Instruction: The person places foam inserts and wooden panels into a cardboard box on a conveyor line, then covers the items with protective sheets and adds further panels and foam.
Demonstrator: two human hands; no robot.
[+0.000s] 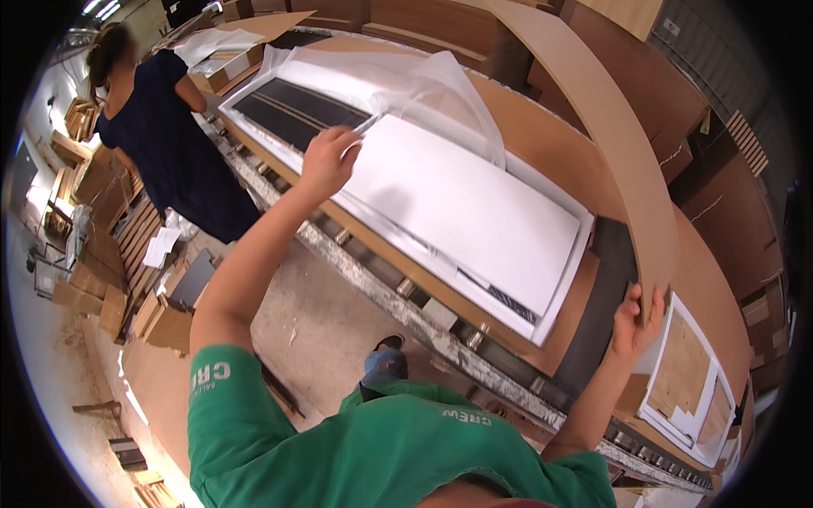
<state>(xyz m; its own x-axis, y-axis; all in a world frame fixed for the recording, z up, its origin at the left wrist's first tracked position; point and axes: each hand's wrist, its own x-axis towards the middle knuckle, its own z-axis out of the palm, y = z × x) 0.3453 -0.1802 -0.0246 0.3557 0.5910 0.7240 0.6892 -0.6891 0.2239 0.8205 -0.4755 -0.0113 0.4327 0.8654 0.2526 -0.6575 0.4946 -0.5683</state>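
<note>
My right hand [637, 323] grips the near end of a long, thin brown fibreboard sheet [611, 118], its fingers round the edge. The sheet stands up and arcs away toward the far side. My left hand [330, 159] is raised by the left end of a white panel [470, 203], fingers curled together; what they hold, if anything, is hidden. That panel lies in a shallow open carton [559, 317] with white edging. Beside it in the carton are dark panels [296, 106]. Translucent foam wrap [453, 85] is folded back over the far side.
The carton rests on a roller conveyor [406, 288]. Another carton [677, 372] with wooden panels lies at the right. A co-worker in dark clothes [174, 135] stands at the left. Stacked brown boards [627, 72] rise behind, and a wooden pallet [135, 233] is at the left.
</note>
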